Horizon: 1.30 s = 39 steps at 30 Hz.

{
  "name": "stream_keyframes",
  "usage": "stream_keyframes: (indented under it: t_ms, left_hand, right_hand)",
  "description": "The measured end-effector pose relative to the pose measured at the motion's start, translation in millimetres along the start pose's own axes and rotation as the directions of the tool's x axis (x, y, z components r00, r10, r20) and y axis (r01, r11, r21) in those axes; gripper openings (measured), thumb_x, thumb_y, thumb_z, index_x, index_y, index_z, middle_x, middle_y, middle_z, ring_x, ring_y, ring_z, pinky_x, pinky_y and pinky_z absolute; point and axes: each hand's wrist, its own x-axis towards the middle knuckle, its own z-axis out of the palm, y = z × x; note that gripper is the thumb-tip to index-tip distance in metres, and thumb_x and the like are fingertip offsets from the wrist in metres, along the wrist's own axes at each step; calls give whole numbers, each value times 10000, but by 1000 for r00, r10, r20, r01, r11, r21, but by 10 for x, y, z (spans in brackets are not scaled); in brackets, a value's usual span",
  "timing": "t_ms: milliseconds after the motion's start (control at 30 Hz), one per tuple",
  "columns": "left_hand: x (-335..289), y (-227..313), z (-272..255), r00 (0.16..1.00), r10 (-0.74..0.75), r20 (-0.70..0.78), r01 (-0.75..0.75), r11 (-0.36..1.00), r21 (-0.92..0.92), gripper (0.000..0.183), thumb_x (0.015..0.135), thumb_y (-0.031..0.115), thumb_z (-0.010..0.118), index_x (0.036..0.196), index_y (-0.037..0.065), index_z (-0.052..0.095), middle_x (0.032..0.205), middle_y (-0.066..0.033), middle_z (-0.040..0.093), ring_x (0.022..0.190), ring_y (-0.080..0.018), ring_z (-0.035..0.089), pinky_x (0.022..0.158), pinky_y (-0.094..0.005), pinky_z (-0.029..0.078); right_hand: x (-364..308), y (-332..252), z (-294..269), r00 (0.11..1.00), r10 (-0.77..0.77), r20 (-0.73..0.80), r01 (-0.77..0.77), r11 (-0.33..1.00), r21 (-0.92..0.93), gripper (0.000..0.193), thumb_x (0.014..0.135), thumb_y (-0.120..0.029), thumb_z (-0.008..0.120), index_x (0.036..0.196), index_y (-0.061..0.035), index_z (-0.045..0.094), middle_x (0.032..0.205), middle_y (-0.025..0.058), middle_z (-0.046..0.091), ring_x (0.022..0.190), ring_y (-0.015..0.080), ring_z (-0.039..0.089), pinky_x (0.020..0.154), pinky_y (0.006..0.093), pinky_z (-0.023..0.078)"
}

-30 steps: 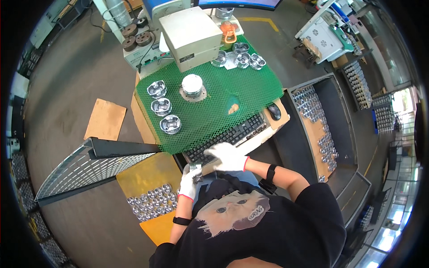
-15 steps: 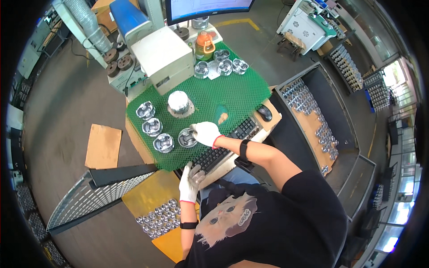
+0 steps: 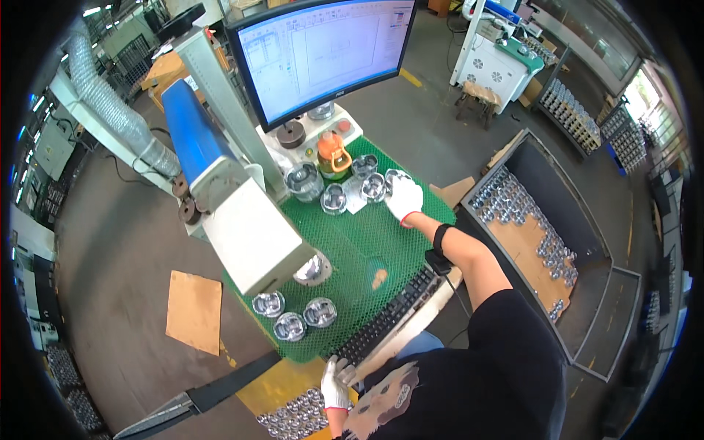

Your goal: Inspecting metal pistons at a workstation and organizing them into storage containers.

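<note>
My right hand (image 3: 405, 199), in a white knit glove, has its fingers closed around a metal piston (image 3: 394, 176) at the far right of the green mesh mat (image 3: 352, 242). Its fingertips are partly hidden. Beside it stand another piston (image 3: 373, 188) and several more, near a white paper (image 3: 355, 199). My left hand (image 3: 337, 381), also gloved, stays low by the keyboard's (image 3: 385, 314) left end, fingers apart and holding nothing visible. Three pistons sit at the mat's near left, among them one piston (image 3: 320, 312). A further shiny piece (image 3: 314, 268) is partly covered by the white machine head (image 3: 258, 236).
A monitor (image 3: 326, 59) stands behind the mat, with an orange-capped bottle (image 3: 333, 155) before it. To the right is a deep grey bin (image 3: 579, 242) with rows of pistons on cardboard. Several pistons (image 3: 297, 416) lie on a yellow surface at lower left.
The view has tilted up. My right hand has let go of the piston at the mat's near left and moved to one at the far right. My left hand stays near the keyboard.
</note>
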Motion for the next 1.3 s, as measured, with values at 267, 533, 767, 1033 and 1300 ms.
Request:
stream_keyframes:
  t_ms: [267, 533, 767, 1033, 1300]
  left_hand:
    - [-3, 327, 359, 988, 136, 78, -140, 989, 48, 594, 950, 349, 575, 1401, 5, 399, 1258, -245, 545, 936, -323, 618, 761, -408, 542]
    - [48, -74, -94, 996, 43, 73, -26, 978, -209, 589, 883, 174, 673, 1389, 8, 422, 1068, -162, 624, 786, -236, 629, 610, -284, 513]
    - [-325, 92, 420, 972, 130, 194, -168, 966, 195, 750, 830, 159, 725, 1462, 25, 345, 1374, -170, 503, 1192, -216, 535, 994, -337, 424]
    - [-786, 617, 698, 626, 778, -61, -780, 624, -42, 767, 662, 55, 839, 1323, 4, 452, 1221, -115, 595, 1036, -209, 611, 923, -347, 491]
    - [-1160, 592, 522, 293, 888, 354, -823, 46, 566, 580, 626, -125, 451, 1151, 43, 632, 1144, -169, 622, 1005, -305, 630, 900, -394, 498]
  right_hand:
    - [-55, 368, 66, 969, -165, 183, 181, 981, -76, 157, 816, -147, 552, 924, -88, 648, 962, 153, 643, 870, 321, 637, 731, 442, 501]
    - [-1659, 38, -832, 808, 36, 589, -5, 998, -55, 189, 810, -209, 621, 917, -67, 686, 910, 183, 675, 858, 345, 655, 755, 432, 518]
    - [-2173, -1081, -1129, 142, -466, 873, -983, -168, 71, 496, 948, -414, 562, 1249, -20, 568, 1051, 100, 666, 862, 202, 630, 774, 321, 509]
    - [-2352, -2010, -1510, 148, -587, 796, -955, -294, -39, 366, 984, -328, 526, 1264, -93, 545, 1222, 95, 615, 1133, 221, 572, 1000, 407, 432]
    - [-2589, -1884, -1484, -202, -570, 796, -930, -144, -339, 547, 946, -525, 516, 1317, -123, 514, 1187, 96, 599, 1086, 258, 588, 988, 463, 462]
